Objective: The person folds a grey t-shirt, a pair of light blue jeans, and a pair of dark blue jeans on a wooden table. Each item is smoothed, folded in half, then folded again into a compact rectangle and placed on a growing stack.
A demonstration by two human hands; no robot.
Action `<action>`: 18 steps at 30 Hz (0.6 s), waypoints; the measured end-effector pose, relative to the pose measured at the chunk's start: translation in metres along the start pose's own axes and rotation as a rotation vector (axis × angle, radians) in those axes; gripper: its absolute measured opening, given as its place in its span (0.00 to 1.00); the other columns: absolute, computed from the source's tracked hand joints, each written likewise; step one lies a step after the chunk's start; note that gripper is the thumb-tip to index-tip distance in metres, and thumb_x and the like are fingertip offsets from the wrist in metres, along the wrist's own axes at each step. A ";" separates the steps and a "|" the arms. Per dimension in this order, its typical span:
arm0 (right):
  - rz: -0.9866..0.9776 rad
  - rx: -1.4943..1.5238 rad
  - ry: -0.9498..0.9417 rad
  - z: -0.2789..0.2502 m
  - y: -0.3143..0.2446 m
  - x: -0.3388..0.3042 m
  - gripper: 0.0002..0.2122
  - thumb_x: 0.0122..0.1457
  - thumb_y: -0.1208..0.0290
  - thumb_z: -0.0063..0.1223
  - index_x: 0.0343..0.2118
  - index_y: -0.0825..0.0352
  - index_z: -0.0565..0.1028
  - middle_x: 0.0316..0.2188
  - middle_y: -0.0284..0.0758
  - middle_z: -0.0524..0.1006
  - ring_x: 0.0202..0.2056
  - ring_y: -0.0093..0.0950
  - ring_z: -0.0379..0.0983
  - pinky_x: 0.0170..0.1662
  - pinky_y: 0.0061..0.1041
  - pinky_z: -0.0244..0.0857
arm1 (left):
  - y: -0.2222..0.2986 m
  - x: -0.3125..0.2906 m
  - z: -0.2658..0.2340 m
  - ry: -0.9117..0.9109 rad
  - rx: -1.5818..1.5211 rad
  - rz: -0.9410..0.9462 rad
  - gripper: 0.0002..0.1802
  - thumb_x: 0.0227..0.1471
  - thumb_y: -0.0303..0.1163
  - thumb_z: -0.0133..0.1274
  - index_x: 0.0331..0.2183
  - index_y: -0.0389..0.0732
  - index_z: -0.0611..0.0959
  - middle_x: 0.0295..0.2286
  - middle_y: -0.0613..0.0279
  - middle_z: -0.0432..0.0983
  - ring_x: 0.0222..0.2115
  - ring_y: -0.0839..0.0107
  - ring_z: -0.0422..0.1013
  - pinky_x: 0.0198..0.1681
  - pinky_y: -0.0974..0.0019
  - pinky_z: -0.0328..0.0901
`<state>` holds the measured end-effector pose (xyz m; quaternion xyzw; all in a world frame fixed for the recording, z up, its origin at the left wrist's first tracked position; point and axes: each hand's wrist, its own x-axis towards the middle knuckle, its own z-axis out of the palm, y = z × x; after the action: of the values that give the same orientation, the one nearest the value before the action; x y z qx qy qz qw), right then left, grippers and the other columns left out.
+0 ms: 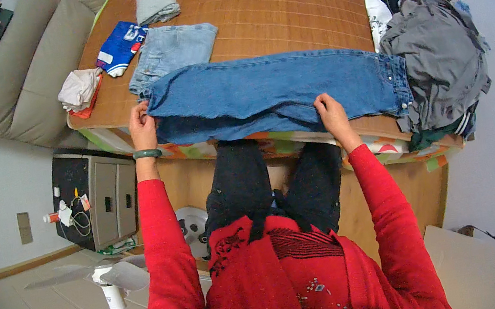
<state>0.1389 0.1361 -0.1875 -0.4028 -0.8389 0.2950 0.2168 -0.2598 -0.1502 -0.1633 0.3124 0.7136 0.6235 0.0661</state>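
my left hand (142, 126) is pinching, with thumb and fingers nearly together, the leg end of the long, mid-blue denim trousers (288, 82). my right hand (334, 115) is holding the near edge of the same trousers with curled fingers; how tightly, i cannot tell. the trousers are lying between and beyond both hands, on the brown woven mat (289, 10). to the right of my right hand, their waistband (398, 83) is seeming to touch the heap of crumpled, dark grey clothes (441, 56). just beyond my left hand, the folded, light-blue denim garment (177, 48) is lying right against the trouser leg. in my judgement, i am straightening the legs one over the other, because wrinkles and a loose gap are showing between my hands. the next move is probably calling for aligning the near edges and smoothing the cloth.
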 end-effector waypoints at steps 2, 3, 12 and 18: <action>-0.022 0.029 0.028 -0.001 0.000 0.002 0.09 0.58 0.66 0.47 0.32 0.68 0.73 0.31 0.45 0.76 0.36 0.45 0.72 0.38 0.36 0.65 | 0.001 -0.003 -0.006 0.038 -0.220 -0.183 0.09 0.52 0.18 0.44 0.35 0.42 0.71 0.43 0.61 0.72 0.24 0.77 0.71 0.23 0.75 0.65; -0.019 0.055 0.021 -0.001 0.000 0.002 0.09 0.59 0.66 0.47 0.32 0.68 0.73 0.31 0.45 0.76 0.36 0.45 0.72 0.38 0.36 0.65 | 0.003 -0.004 -0.009 0.082 -0.261 -0.185 0.06 0.52 0.19 0.45 0.33 0.41 0.70 0.43 0.60 0.72 0.25 0.75 0.72 0.21 0.75 0.65; 0.075 0.029 -0.056 -0.002 0.008 0.009 0.12 0.61 0.64 0.45 0.34 0.69 0.72 0.31 0.46 0.76 0.35 0.44 0.73 0.38 0.34 0.65 | 0.017 -0.004 -0.006 0.060 -0.168 -0.197 0.11 0.41 0.17 0.44 0.31 0.41 0.67 0.47 0.57 0.69 0.25 0.75 0.70 0.20 0.75 0.63; 0.033 0.013 -0.043 0.002 0.013 0.011 0.12 0.60 0.63 0.45 0.33 0.69 0.72 0.30 0.46 0.75 0.34 0.44 0.73 0.38 0.36 0.65 | 0.022 -0.019 -0.018 -0.184 -0.142 -0.359 0.24 0.43 0.22 0.50 0.46 0.41 0.68 0.39 0.59 0.72 0.30 0.71 0.72 0.28 0.69 0.67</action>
<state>0.1382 0.1501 -0.1963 -0.4085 -0.8347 0.3128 0.1965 -0.2453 -0.1744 -0.1441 0.2304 0.7030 0.6194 0.2628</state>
